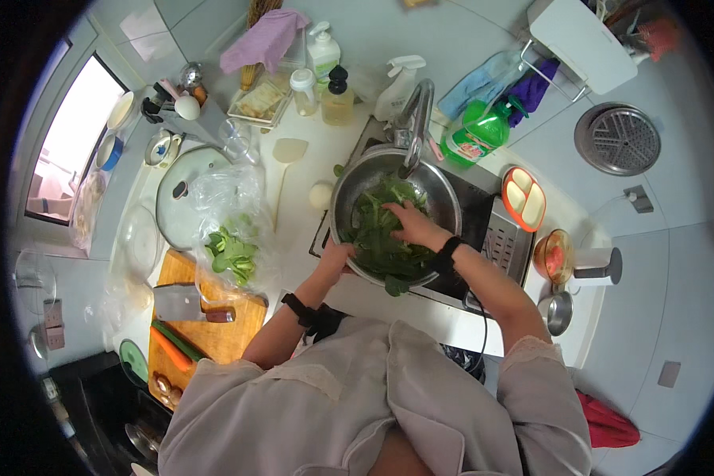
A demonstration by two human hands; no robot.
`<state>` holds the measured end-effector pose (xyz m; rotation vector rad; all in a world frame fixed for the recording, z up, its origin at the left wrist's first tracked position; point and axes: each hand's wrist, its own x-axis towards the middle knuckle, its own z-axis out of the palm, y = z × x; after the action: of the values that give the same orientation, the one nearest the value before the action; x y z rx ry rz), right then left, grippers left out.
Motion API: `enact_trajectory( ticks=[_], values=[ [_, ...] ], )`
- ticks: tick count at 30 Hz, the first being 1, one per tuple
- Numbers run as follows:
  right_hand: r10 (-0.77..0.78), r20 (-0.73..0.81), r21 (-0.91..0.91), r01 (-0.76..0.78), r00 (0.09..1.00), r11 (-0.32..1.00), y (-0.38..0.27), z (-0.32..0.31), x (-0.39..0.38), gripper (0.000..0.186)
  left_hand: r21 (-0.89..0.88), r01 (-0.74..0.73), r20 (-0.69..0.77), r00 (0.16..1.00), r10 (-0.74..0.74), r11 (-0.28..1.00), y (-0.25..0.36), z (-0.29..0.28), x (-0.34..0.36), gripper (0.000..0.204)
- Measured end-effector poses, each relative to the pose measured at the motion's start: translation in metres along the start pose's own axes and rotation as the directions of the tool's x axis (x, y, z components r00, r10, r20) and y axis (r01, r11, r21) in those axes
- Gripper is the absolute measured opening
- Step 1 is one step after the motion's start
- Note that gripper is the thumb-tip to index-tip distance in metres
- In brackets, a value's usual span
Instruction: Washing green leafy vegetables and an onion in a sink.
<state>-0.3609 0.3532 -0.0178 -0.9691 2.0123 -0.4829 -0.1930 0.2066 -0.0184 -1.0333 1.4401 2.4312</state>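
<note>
A large metal bowl [444, 190] sits under the faucet [417, 131] at the sink, filled with leafy greens [377, 238]. One leaf hangs over its near rim. My left hand [339, 259] grips the bowl's left near rim, with some of its fingers hidden beneath. Among the greens, my right hand [414, 225] lies with fingers apart, touching the leaves. A clear plastic bag [234, 198] with more greens [232, 255] rests left of my left arm, partly over a glass lid [184, 189].
A cleaver [182, 303], a carrot [170, 349] and a cucumber [178, 339] lie on the wooden cutting board [242, 329]. Behind the bowl stand a spray bottle [401, 87] and a green bottle [480, 131]. A white spatula [288, 151] lies left of the bowl.
</note>
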Motion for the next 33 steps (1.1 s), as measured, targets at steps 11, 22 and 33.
enact_trajectory(
  ticks=[11,22,33],
  values=[
    [-0.347,0.188,0.106,0.332,0.919,0.937,-0.041,0.027,-0.070,0.026,-0.112,0.120,0.013,0.993,-0.119,0.986,-0.006,-0.023,0.004,0.052],
    [-0.195,-0.585,-0.490,-0.151,0.788,0.858,0.008,0.044,0.007,0.047,-0.022,0.117,0.015,0.993,-0.116,0.993,0.005,-0.002,-0.022,0.043],
    [-0.135,-0.245,-0.576,-0.031,0.960,0.817,-0.052,0.046,-0.012,0.062,-0.001,0.060,-0.032,0.998,-0.060,0.998,0.002,-0.011,-0.013,0.045]
  ],
)
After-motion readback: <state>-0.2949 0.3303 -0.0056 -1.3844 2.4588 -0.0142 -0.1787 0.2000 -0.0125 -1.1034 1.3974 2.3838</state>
